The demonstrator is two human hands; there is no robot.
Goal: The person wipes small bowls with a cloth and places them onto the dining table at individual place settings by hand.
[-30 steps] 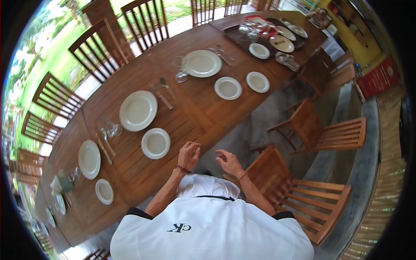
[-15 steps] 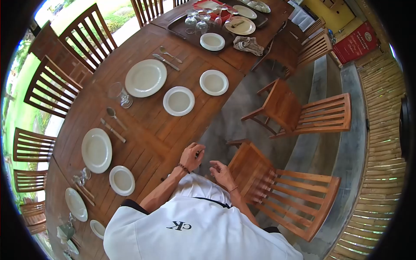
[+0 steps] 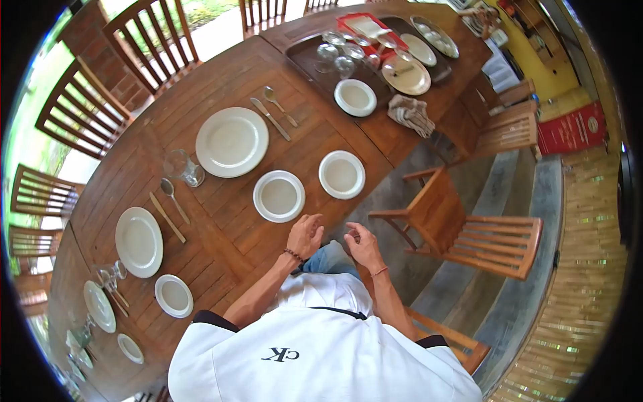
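Observation:
My left hand (image 3: 305, 236), with a beaded bracelet at the wrist, hangs by the table's near edge, just below a small white plate (image 3: 279, 196). Its fingers are loosely curled and apart, holding nothing. To its right, my right hand (image 3: 362, 246) is over the floor, fingers bent and apart, also with nothing in it. A second small plate (image 3: 341, 175) lies right of the first. Beyond them are a large plate (image 3: 232, 142), a knife (image 3: 270, 119), a spoon (image 3: 280, 106) and a wine glass (image 3: 184, 168). Neither hand touches the tableware.
A dark tray (image 3: 311, 63) at the far right holds glasses, plates and a red tray (image 3: 372, 33). A striped cloth (image 3: 411, 115) lies beside it. Wooden chairs (image 3: 435, 204) stand to the right and beyond the table. Farther back is a person (image 3: 483, 22).
The view has moved along the table, bringing the tray and the two small plates closer. The near chair has slid down behind my right arm. Both hands stay empty.

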